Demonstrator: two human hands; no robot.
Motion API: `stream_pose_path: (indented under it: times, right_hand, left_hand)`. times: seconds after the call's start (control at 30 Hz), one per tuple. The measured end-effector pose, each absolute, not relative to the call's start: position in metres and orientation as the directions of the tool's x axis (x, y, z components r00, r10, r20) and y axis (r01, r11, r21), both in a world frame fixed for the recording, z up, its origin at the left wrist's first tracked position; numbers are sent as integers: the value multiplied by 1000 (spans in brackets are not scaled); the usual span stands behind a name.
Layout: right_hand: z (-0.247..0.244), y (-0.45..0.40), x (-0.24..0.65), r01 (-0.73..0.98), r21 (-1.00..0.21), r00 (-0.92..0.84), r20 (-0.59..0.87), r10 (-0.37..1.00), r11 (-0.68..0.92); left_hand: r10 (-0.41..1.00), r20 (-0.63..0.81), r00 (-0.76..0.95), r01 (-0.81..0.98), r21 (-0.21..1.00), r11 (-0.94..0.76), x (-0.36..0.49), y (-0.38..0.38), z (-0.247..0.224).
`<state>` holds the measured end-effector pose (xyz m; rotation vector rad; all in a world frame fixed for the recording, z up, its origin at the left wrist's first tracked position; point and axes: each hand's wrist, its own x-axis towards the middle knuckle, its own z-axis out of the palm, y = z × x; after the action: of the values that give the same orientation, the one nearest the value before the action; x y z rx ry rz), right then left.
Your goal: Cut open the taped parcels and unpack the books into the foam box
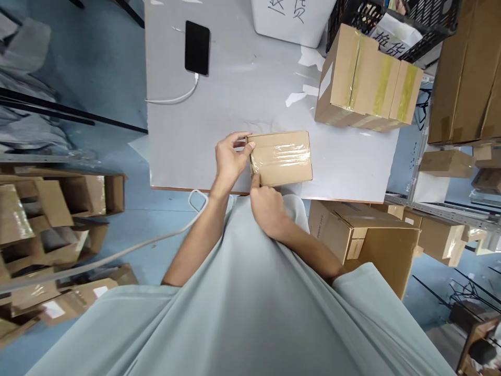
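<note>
Pinched taped carton (281,162) by far-left corner in left grip (230,158); touched near-left corner with right grip (268,208), could not tell closure; probably needed even pressure.

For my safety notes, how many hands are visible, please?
2: the left hand holds the left end of the small carton; the right hand touches its near left corner.

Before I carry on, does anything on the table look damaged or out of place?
Mildly: ragged white patches mark the grey tabletop just left of the taped boxes, looking like torn paper or peeled covering; I can't tell which. The small carton that the left hand grips shows no obvious crushing.
</note>
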<state>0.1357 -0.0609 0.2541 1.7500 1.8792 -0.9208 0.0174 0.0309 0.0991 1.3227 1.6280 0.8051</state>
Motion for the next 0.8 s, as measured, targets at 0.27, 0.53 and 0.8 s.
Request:
stream_pose_path:
  times: [0.27,0.53,0.8]
  right_hand:
    - [255,-71,162,973,-229,-171,-725,667,-1]
    - [246,-61,159,976,-187,-59,-721,690,-112]
    - [242,-63,135,991,-127,-62,-692,720,-36]
  left_hand:
    - [976,-215,-35,409,888,210,23,34,95]
    - [978,-199,-67,286,935,210,27,27,90]
    - [984,-173,-30,256,951,175,26,30,88]
